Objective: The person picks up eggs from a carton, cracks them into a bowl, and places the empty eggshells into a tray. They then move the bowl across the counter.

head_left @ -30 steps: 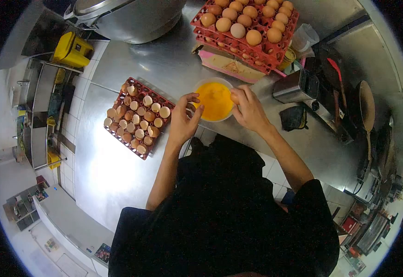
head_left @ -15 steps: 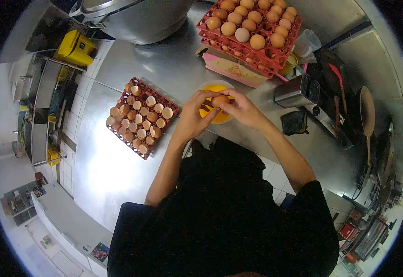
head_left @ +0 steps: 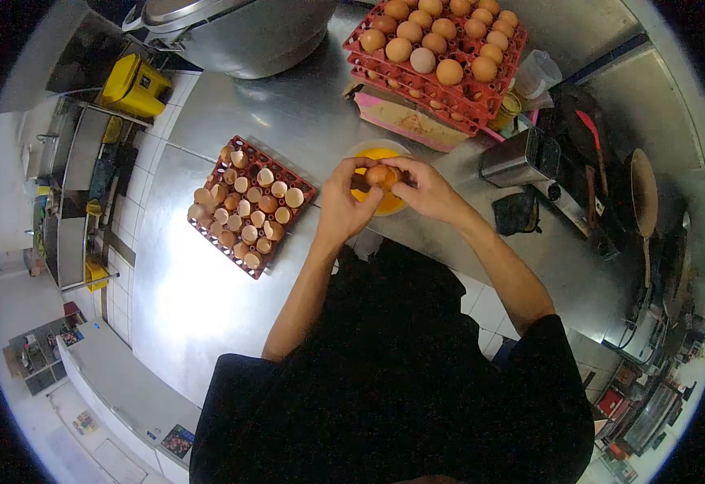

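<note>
Between the fingertips of both hands is a brown egg (head_left: 380,177), held over a bowl (head_left: 405,148) with orange-yellow liquid egg in it. My left hand (head_left: 346,198) grips the egg from the left, thumb and fingers curled round it. From the other side my right hand (head_left: 431,192) pinches it with thumb and fingers. The egg and hands hide the middle of the bowl. To the left lies a red egg tray (head_left: 294,177) filled with broken, hollow eggshells (head_left: 243,208).
Stacked red trays (head_left: 481,109) of whole brown eggs (head_left: 437,44) rest on a pink box (head_left: 409,121) behind the bowl. A large metal pot (head_left: 239,40) stands at the back left. On the right are a metal container (head_left: 518,157), a dark cloth (head_left: 515,213) and a pan (head_left: 643,194).
Both hands stay over the bowl with the egg; the thumbs and fingers have shifted slightly on it, and more of the egg's near side shows between them.
</note>
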### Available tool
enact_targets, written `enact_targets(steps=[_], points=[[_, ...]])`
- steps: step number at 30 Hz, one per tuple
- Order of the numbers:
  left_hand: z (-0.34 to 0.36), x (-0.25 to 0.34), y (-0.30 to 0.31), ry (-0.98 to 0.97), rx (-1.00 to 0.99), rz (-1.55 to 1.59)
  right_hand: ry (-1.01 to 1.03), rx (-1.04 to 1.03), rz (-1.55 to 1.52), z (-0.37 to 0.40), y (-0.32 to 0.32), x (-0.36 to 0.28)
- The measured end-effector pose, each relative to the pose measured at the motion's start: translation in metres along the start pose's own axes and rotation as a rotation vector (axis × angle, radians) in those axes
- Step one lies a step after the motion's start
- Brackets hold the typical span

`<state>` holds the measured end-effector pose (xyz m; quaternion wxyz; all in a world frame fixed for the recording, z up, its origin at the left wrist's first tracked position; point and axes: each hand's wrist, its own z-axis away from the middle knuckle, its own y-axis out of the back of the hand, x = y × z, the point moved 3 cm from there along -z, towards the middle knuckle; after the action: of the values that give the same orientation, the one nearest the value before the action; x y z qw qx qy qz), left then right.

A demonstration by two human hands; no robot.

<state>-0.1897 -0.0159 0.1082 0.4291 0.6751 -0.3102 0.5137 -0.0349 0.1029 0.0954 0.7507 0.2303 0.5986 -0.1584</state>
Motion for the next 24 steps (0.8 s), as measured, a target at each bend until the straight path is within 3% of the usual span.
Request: enact_targets(steps=[4, 6, 7, 9, 13, 15, 16, 19, 21, 22, 24], points=[[-0.001, 0.004, 0.007, 0.024, -0.034, -0.024, 0.111, 0.016, 0.165, 0.003, 0.002, -0.010], [-0.002, 0.017, 0.012, -0.098, -0.045, -0.265, 0.273, 0.052, 0.491, 0.010, 0.007, -0.029], [-0.003, 0.023, 0.016, -0.098, -0.046, -0.265, 0.272, 0.053, 0.491, 0.011, 0.009, -0.032], [-0.001, 0.038, 0.022, -0.294, -0.031, -0.693, 0.367, 0.131, 0.928, 0.013, 0.011, -0.041], [0.004, 0.037, 0.025, -0.184, -0.028, -0.431, 0.436, 0.249, 0.934, 0.025, 0.010, -0.054], [0.003, 0.013, 0.011, 0.077, -0.048, 0.209, 0.252, 0.202, 0.242, 0.026, 0.007, -0.044], [0.003, 0.014, 0.005, 0.097, -0.093, 0.266, 0.251, 0.219, 0.251, 0.027, 0.006, -0.044], [-0.007, 0.032, -0.002, 0.055, -0.162, 0.094, 0.329, 0.234, 0.086, 0.029, 0.009, -0.049], [-0.019, 0.060, -0.001, -0.044, -0.165, 0.040, 0.202, 0.238, -0.192, 0.029, 0.023, -0.049], [-0.024, 0.071, 0.000, -0.137, -0.159, -0.015, 0.207, 0.240, -0.191, 0.028, 0.032, -0.055], [-0.032, 0.077, -0.003, -0.123, -0.160, 0.015, 0.363, 0.479, 0.048, 0.029, 0.062, -0.079]])
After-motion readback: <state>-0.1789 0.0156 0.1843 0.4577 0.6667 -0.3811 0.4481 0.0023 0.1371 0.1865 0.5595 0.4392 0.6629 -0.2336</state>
